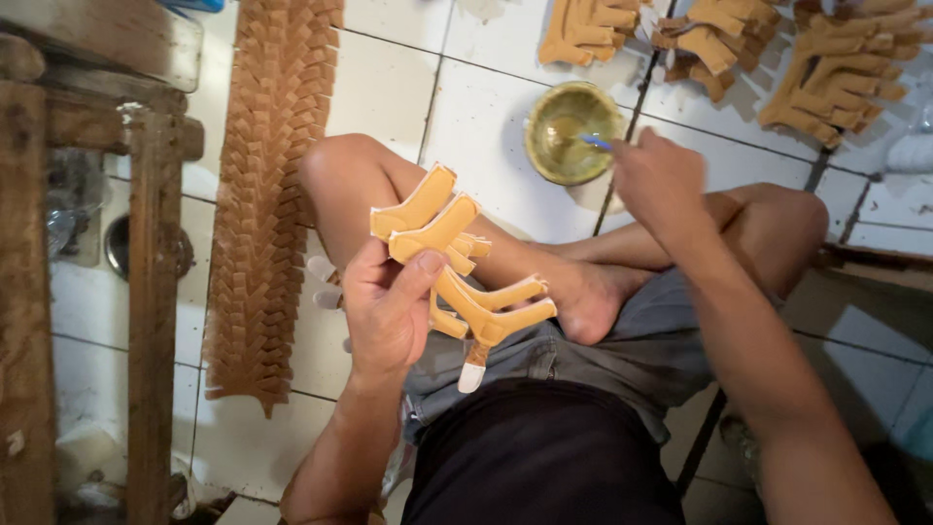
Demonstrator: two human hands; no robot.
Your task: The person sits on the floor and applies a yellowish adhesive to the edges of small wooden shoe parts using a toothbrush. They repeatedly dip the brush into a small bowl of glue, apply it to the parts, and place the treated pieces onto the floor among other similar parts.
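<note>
A: Where does the left hand (387,309) sit?

B: Centre-left of the frame, closed around a fanned bunch of tan Y-shaped leather straps (457,267). I count about four, though they overlap, so I cannot be sure. Their long axis runs from upper left down to lower right.

A: And the right hand (661,180)?

B: Upper centre, fingers pinched on a thin blue-handled brush (596,143), whose tip reaches over the round brass-coloured bowl (571,131) on the white tiled floor (389,87). One bowl, one brush.

A: Which way do the straps lie from the brush?

B: Down and to the left, well apart; the left hand alone holds them.

A: Anything else?

B: One long row of overlapped tan pieces (267,194) at left, three heaps of straps (836,78) along the top.
</note>
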